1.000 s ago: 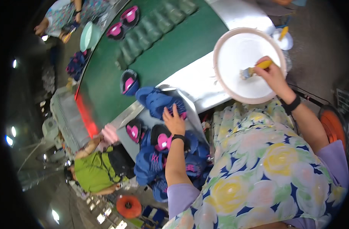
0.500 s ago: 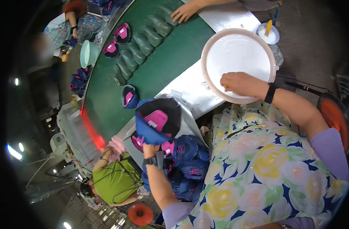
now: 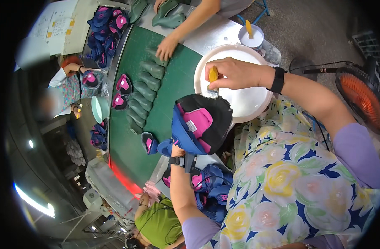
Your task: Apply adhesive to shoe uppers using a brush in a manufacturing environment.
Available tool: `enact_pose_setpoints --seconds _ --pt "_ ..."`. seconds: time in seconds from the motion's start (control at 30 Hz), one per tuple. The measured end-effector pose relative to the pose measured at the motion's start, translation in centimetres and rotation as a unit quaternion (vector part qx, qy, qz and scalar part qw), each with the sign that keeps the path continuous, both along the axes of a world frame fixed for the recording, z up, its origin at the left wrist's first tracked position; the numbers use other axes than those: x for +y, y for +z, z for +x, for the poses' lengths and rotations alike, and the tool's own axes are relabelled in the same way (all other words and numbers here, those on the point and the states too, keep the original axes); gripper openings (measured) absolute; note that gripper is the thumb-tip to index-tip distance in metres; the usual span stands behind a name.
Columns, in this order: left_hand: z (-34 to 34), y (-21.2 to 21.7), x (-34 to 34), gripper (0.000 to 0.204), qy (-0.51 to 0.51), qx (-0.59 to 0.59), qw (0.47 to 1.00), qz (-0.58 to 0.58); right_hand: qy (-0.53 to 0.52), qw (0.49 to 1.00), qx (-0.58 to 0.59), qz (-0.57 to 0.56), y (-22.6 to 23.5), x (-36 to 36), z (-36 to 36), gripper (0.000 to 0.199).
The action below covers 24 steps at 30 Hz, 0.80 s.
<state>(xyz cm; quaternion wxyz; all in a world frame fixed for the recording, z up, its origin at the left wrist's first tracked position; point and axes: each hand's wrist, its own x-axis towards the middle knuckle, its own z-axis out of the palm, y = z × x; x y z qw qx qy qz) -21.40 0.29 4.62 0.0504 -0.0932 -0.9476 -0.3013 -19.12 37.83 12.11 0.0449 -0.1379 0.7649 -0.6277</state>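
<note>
My left hand (image 3: 178,150), mostly hidden under it, grips a blue shoe upper (image 3: 190,137) whose black and pink inside faces up. In my right hand (image 3: 240,74) is a paintbrush (image 3: 213,75) with a yellow handle. Its pale bristles point down at the upper's black edge; whether they touch it I cannot tell. Below the right hand stands a round basin (image 3: 262,108) of white liquid (image 3: 244,103), partly covered by that hand and the upper. More blue uppers (image 3: 213,176) are piled beside my left forearm.
Dark green shoe lasts (image 3: 144,97) line the green work surface (image 3: 173,79), with pink-lined uppers (image 3: 123,85) alongside. A co-worker's hand (image 3: 167,47) reaches to the lasts. A small pot (image 3: 258,41) with a brush stands beyond the basin. An orange-lit fan heater (image 3: 360,99) is at right.
My right hand has lifted the brush up from the basin to the upper. My left hand has brought the upper closer to the basin. The whole view has turned.
</note>
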Motion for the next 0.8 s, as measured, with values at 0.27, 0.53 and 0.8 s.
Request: enact_pose_setpoints --seconds 0.27,0.53,0.8 --pt "2.3 -0.2 2.3 0.061 -0.039 0.123 0.981 -0.148 -0.201 0.978 -0.036 0.031 -1.8 -1.4 2.6 0.031" --pt "4.9 -0.1 1.6 0.061 -0.068 0.230 0.932 -0.271 -0.210 0.958 -0.147 -0.129 -1.7 -3.8 4.5 0.030" --pt "2.1 0.8 1.2 0.064 -0.061 -0.023 0.989 0.134 -0.178 0.981 -0.050 -0.061 -0.4 -2.0 4.8 0.027"
